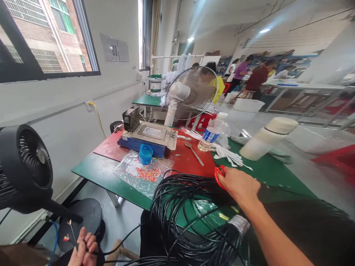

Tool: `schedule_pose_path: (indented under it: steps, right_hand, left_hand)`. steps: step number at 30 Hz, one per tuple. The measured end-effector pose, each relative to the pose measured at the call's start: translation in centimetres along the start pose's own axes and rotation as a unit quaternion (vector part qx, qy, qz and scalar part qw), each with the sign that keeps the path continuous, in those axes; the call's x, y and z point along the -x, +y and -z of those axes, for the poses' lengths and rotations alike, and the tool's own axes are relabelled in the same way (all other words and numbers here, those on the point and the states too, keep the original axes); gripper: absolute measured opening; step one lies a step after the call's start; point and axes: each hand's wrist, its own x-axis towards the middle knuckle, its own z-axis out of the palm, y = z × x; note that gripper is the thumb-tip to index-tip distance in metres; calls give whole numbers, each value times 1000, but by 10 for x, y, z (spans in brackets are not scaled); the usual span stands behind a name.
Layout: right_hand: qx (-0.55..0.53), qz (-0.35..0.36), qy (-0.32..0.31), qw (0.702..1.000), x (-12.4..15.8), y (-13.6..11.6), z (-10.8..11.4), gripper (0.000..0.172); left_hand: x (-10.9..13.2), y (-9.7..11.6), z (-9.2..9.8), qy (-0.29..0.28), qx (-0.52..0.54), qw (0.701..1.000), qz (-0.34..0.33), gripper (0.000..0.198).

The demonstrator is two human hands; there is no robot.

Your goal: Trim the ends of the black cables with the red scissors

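At the lower left, my left hand (84, 246) is closed on a black cable (126, 236). The cable's end sticks up past the fingers and splits into short wires with red and pale tips. On the right, my right hand (240, 184) is wrapped around the red handles of scissors (219, 176), over the table. The scissors' blades are hard to make out. A large coil of black cable (177, 199) lies between my hands and spills over the front edge of the table, with a silvery wrapped bundle end (240, 224) near my right forearm.
On the green table (94, 171) stand a blue heating unit (144, 140), a blue cup (145, 154), a clear bottle (212, 135) and a pale flask (267, 138). A spoon (195, 154) lies mid-table. A black fan (24, 170) stands at left. Several people are in the background.
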Motion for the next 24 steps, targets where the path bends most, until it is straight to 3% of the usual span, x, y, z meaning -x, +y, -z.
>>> schedule_pose_path:
  steps: [2, 5, 6, 8, 10, 13, 17, 19, 24]
  right_hand:
    - [21, 45, -4, 999, 7, -30, 10, 34]
    - [-114, 206, -78, 969, 28, -86, 12, 34]
    - [-180, 265, -128, 939, 38, -106, 8, 33]
    - [-301, 359, -248, 848, 60, -146, -3, 29]
    - [-386, 393, -351, 757, 83, -180, -17, 23]
    - [-464, 371, -463, 658, 109, -212, -37, 30]
    - [-516, 308, -580, 550, 123, -220, -56, 35]
    - [-523, 293, -591, 539, 124, -216, -63, 33]
    - [-537, 307, -550, 561, 124, -212, -70, 33]
  left_hand:
    - [12, 1, -2, -18, 13, 1000, -1, 24]
    - [30, -3, -8, -20, 14, 1000, 14, 35]
    - [36, -5, -12, -28, 0, 999, 32, 38]
    - [46, -9, -18, -49, -27, 997, 46, 36]
    - [53, -12, -23, -61, -57, 996, 33, 34]
    - [60, -15, -25, -71, -106, 992, 10, 37]
    - [63, -22, -22, -116, -166, 979, 29, 35]
    - [63, -27, -23, -128, -179, 974, 52, 33]
    - [57, -33, -36, -139, -119, 982, 52, 29]
